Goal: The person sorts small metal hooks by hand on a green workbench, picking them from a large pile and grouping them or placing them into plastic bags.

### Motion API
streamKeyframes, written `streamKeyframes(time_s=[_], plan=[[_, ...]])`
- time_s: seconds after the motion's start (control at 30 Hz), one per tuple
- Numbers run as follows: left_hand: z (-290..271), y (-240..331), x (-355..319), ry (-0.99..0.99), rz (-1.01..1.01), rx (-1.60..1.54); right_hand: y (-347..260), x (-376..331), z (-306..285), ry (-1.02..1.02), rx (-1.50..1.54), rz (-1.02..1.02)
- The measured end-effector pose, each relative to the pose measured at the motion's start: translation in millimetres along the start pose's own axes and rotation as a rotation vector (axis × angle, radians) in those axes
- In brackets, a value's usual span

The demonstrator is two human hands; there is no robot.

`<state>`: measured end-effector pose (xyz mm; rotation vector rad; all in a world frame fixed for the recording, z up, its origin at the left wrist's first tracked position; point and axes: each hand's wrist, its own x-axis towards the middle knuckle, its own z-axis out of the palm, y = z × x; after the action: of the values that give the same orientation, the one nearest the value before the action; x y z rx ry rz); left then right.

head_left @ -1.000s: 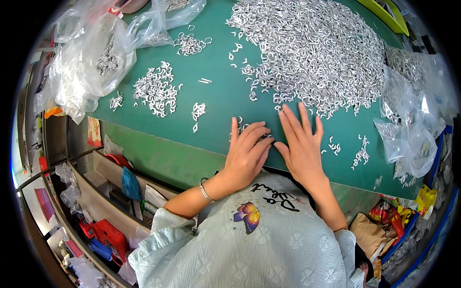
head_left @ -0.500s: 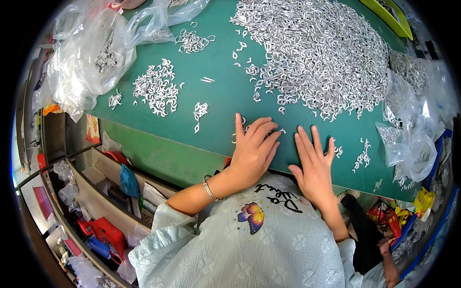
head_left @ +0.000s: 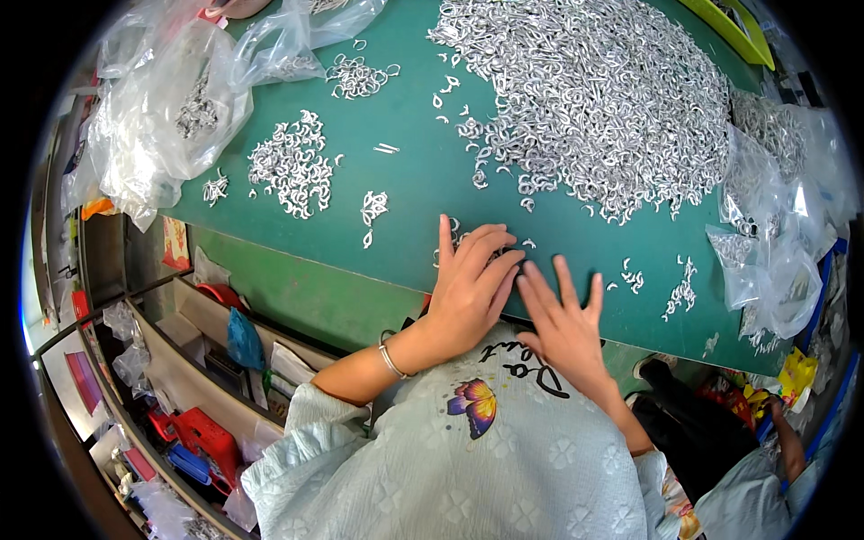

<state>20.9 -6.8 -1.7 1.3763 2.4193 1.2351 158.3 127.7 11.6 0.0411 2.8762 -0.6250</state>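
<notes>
At the near edge of the green table [head_left: 342,238], my left hand [head_left: 470,286] is palm down. Its fingers bend inward over a few small silver metal pieces [head_left: 456,236], while the outer finger points away from me. What its fingertips close on is hidden beneath them. Close by on the right, my right hand [head_left: 565,326] has its fingers spread over the tabletop, holding nothing I can see. One small curved silver piece [head_left: 528,243] lies just beyond the right fingertips. Farther right are two small groups of curved pieces, the nearer group [head_left: 633,276] and the outer group [head_left: 681,290].
A large heap of silver pieces [head_left: 603,99] covers the far right. Smaller piles [head_left: 292,166] lie on the left, beside clear plastic bags [head_left: 135,135]. More bags [head_left: 774,234] sit at the right edge. Below left stand shelves with a red item [head_left: 209,441]. Another person's dark-clothed leg [head_left: 688,427] shows lower right.
My right hand has moved left, toward my left hand, uncovering more of the nearer right group. My left hand has barely shifted. The other person at lower right has moved.
</notes>
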Motion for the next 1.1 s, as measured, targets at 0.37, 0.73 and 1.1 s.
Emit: streamKeyframes(time_s=[0.37, 0.73, 1.1], plan=[[3, 2, -7, -0.019, 0.062, -0.022, 6, 21, -21, 0.093, -0.103, 0.139], [5, -1, -6, -0.156, 0.176, 0.034, 8, 55, -29, 0.311, 0.000, 0.044], [-4, -12, -6, -0.045, 0.063, 0.042, 9, 14, -26, 0.127, -0.051, 0.149]])
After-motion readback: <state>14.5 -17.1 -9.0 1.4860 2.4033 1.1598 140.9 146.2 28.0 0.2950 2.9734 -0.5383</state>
